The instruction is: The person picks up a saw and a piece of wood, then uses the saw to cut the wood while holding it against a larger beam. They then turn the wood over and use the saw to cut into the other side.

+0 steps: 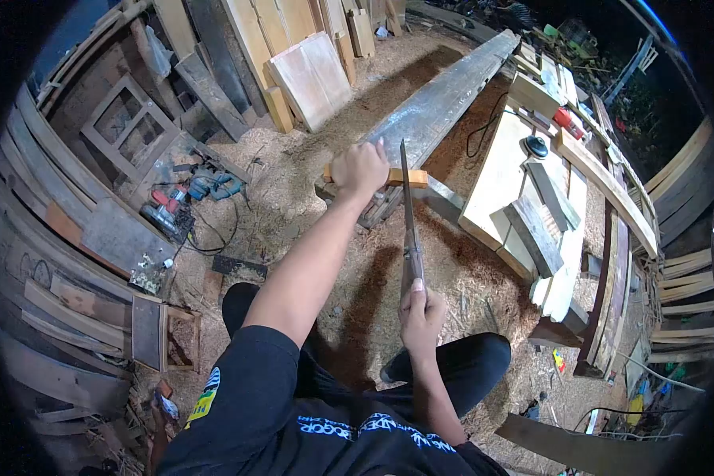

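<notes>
My left hand (359, 168) is closed over a short strip of orange-brown wood (414, 178), which lies crosswise at the near end of a long, worn bench plank (440, 103). The strip's right end sticks out past my fingers. My right hand (423, 316) grips the handle of a handsaw (409, 226), thumb along the top. Its thin blade points away from me and crosses the strip just right of my left hand. Whether the teeth are cutting into the wood cannot be made out.
Right of the bench, a wooden worktable (484, 198) carries grey offcuts (534, 236), a round black object (536, 146) and a long beam (607, 190). Power tools (214, 184) with cords lie on the sawdust floor at left. Pale panels (312, 79) lean at the back.
</notes>
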{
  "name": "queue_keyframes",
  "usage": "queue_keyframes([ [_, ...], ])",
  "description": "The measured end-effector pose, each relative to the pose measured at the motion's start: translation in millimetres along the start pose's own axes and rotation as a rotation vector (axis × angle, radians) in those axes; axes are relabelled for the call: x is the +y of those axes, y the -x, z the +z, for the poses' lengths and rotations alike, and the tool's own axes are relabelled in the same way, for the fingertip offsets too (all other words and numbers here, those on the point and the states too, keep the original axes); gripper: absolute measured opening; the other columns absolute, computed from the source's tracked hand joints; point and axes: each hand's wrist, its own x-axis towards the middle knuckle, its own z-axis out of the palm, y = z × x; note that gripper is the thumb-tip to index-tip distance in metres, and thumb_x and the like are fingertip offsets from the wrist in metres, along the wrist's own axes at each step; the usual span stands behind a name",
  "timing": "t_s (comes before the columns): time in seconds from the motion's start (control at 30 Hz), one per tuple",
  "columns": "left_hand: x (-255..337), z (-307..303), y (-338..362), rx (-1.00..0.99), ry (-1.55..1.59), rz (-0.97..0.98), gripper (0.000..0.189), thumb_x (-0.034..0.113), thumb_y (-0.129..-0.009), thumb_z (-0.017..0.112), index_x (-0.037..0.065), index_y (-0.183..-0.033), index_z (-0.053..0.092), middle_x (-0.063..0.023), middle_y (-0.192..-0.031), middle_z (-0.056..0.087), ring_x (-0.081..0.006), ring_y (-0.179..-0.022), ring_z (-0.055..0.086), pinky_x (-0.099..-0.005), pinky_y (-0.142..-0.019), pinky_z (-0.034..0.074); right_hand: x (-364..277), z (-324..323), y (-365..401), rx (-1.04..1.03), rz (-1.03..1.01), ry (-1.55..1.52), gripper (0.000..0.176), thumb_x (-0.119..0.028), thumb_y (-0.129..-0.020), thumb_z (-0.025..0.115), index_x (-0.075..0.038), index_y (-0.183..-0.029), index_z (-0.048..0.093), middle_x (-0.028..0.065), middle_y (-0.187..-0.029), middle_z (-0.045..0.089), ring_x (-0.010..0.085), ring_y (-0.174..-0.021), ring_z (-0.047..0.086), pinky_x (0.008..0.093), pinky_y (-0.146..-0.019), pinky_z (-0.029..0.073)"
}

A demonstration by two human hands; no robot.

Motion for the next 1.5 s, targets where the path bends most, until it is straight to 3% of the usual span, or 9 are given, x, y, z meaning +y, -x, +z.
queue_keyframes([
  [0.23, -1.2, 5.5, 2.1, 0.139, -0.036, 0.033, 0.049, 0.035, -0.104, 0.051, 0.007, -0.075, 0.078, -0.0188, -0.073, 0.075, -0.0361, -0.065, 0.075, -0.0488, -0.063, 0.059, -5.4, 8.1, 5.6, 0.011, -0.014, 0.01, 0.052, -0.031, -0.112, 0.051, -0.005, -0.067, 0.051, -0.0042, -0.06, 0.047, 0.0057, -0.056, 0.043, 0.0292, -0.051, 0.032],
  [0.47, -3.7, 7.2, 2.8, 0.098, 0.001, 0.064, 0.05, 0.037, -0.103, 0.053, 0.003, -0.077, 0.079, -0.0215, -0.078, 0.075, -0.0401, -0.07, 0.075, -0.0489, -0.067, 0.06, -8.9, 27.0, -40.4, 0.078, -0.058, 0.119, 0.052, -0.03, -0.111, 0.051, -0.004, -0.066, 0.051, -0.004, -0.059, 0.046, 0.0056, -0.056, 0.042, 0.0292, -0.051, 0.032],
  [0.77, 2.0, 1.0, 2.8, 0.039, 0.036, 0.007, 0.051, 0.036, -0.103, 0.051, 0.003, -0.078, 0.079, -0.0225, -0.081, 0.075, -0.0404, -0.076, 0.076, -0.0504, -0.071, 0.061, 0.4, 4.8, 30.0, 0.044, 0.106, -0.067, 0.052, -0.03, -0.112, 0.049, -0.006, -0.066, 0.051, -0.0046, -0.059, 0.047, 0.0049, -0.054, 0.042, 0.0282, -0.05, 0.03],
  [0.87, 3.1, -4.6, 2.5, 0.004, 0.039, 0.018, 0.049, 0.036, -0.102, 0.051, 0.003, -0.08, 0.08, -0.0234, -0.084, 0.076, -0.0408, -0.079, 0.076, -0.0508, -0.073, 0.061, -20.0, 15.7, -15.4, 0.059, 0.007, 0.0, 0.055, -0.032, -0.112, 0.051, -0.005, -0.064, 0.05, -0.0043, -0.058, 0.048, 0.0058, -0.054, 0.041, 0.0296, -0.05, 0.031],
  [1.0, 5.9, -5.5, 1.1, 0.007, 0.025, -0.016, 0.048, 0.036, -0.102, 0.051, 0.003, -0.082, 0.08, -0.0245, -0.085, 0.076, -0.0419, -0.081, 0.075, -0.0515, -0.076, 0.06, -7.5, 12.8, -10.7, 0.051, -0.03, 0.063, 0.056, -0.033, -0.112, 0.051, -0.006, -0.062, 0.049, -0.0046, -0.057, 0.046, 0.0061, -0.054, 0.041, 0.0304, -0.05, 0.031],
  [1.1, 2.8, 3.9, 2.1, 0.11, -0.048, 0.026, 0.049, 0.032, -0.103, 0.05, 0.005, -0.074, 0.078, -0.0203, -0.08, 0.076, -0.0359, -0.069, 0.076, -0.0484, -0.065, 0.06, 5.8, 0.7, 37.8, 0.045, 0.032, -0.003, 0.057, -0.034, -0.112, 0.05, -0.006, -0.062, 0.05, -0.0044, -0.057, 0.047, 0.0061, -0.053, 0.041, 0.0306, -0.049, 0.031],
  [1.2, -1.5, 9.0, 1.6, 0.15, -0.04, 0.073, 0.047, 0.032, -0.103, 0.051, 0.005, -0.075, 0.078, -0.0206, -0.083, 0.076, -0.0377, -0.072, 0.076, -0.0493, -0.068, 0.061, -0.5, -0.2, 36.2, 0.056, 0.026, -0.02, 0.057, -0.035, -0.112, 0.05, -0.006, -0.062, 0.05, -0.0043, -0.057, 0.046, 0.0061, -0.052, 0.04, 0.0304, -0.049, 0.031],
  [1.4, -0.2, 5.5, 2.4, 0.131, 0.003, 0.055, 0.043, 0.031, -0.101, 0.054, 0.006, -0.077, 0.079, -0.0203, -0.083, 0.076, -0.0379, -0.074, 0.076, -0.0501, -0.069, 0.061, -5.6, 29.2, -51.9, 0.075, -0.071, 0.049, 0.057, -0.036, -0.113, 0.047, -0.008, -0.063, 0.049, -0.0049, -0.054, 0.045, 0.0059, -0.048, 0.04, 0.0279, -0.047, 0.027],
  [1.5, 0.3, 7.2, 1.3, 0.107, -0.008, 0.026, 0.043, 0.031, -0.101, 0.053, 0.006, -0.077, 0.079, -0.0203, -0.083, 0.076, -0.0374, -0.074, 0.076, -0.0497, -0.069, 0.061, -2.1, 17.0, -3.3, 0.046, -0.05, 0.053, 0.057, -0.036, -0.113, 0.048, -0.007, -0.063, 0.05, -0.0047, -0.053, 0.044, 0.0062, -0.047, 0.04, 0.0281, -0.047, 0.028],
])
